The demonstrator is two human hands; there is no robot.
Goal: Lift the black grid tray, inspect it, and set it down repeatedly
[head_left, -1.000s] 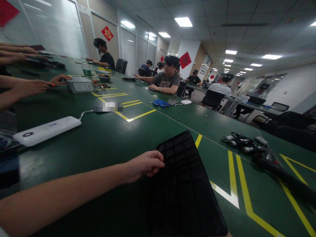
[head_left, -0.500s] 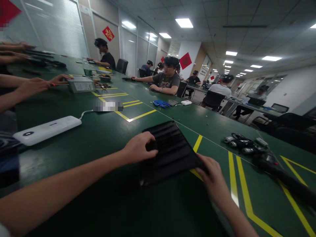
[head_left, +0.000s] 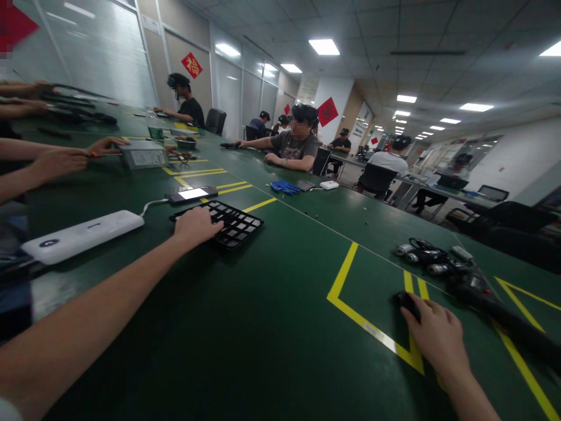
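Note:
A flat black tray (head_left: 239,225), divided into a grid with pale grey squares, lies on the green table left of centre. My left hand (head_left: 196,225) rests on its left side with curled fingers gripping it; some of the fingertips are hidden. Far to the right, my right hand (head_left: 438,333) is closed round a small rounded black object (head_left: 407,305) that looks like a computer mouse. That object is at or just above the table, beside yellow tape lines (head_left: 372,330). The palm covers part of it.
A white power bank (head_left: 87,234) is cabled to a phone (head_left: 191,194) with a lit screen. Black cables with metal connectors (head_left: 438,260) lie right. Farther off are a blue glove (head_left: 284,187), a grey metal box (head_left: 144,155) by another person's hands (head_left: 65,161), and a seated person (head_left: 293,146).
The dark ridged panel between both hands is gone from the centre. My left hand has moved left and away, onto the grid tray. My right hand has moved right with the small black object.

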